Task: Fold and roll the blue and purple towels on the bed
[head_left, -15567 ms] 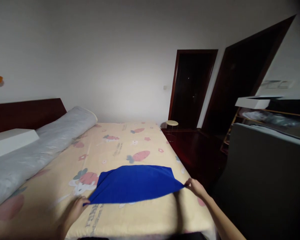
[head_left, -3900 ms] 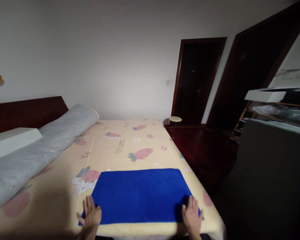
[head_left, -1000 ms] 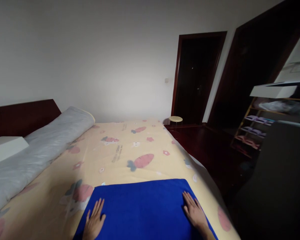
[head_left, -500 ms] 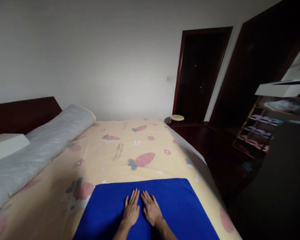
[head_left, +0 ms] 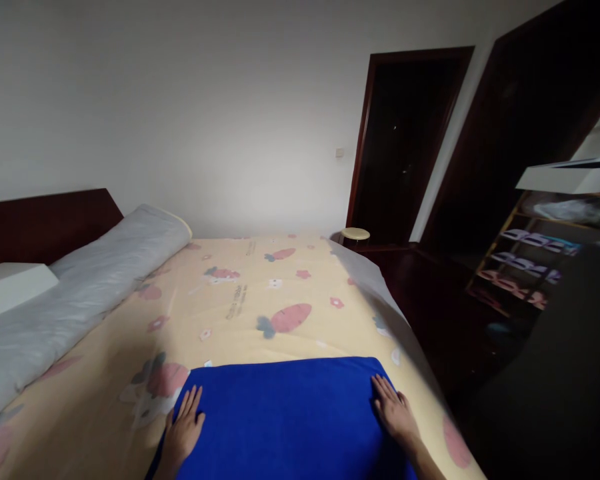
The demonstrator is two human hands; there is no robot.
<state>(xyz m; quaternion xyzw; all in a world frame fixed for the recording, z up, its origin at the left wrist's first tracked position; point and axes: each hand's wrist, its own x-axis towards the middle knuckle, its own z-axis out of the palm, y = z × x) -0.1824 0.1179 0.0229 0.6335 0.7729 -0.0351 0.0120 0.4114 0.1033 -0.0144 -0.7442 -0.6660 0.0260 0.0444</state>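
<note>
A bright blue towel (head_left: 285,417) lies flat on the near end of a bed with a yellow carrot-print sheet (head_left: 250,300). My left hand (head_left: 184,430) rests palm down on the towel's left edge, fingers stretched out. At the towel's right edge my right hand (head_left: 394,412) also lies flat with its fingers extended. Neither hand holds anything. The towel's near edge runs out of the picture at the bottom.
A long grey rolled bolster (head_left: 75,300) lies along the bed's left side by a dark headboard (head_left: 45,220), with a white box (head_left: 10,287) on it. On the right are dark floor, a small round stool (head_left: 355,235), a doorway (head_left: 405,140) and a shoe rack (head_left: 530,267).
Half a second ago both hands lay together at the towel's middle; they have slid apart to its left and right edges. Much earlier the towel was held up by its corners.
</note>
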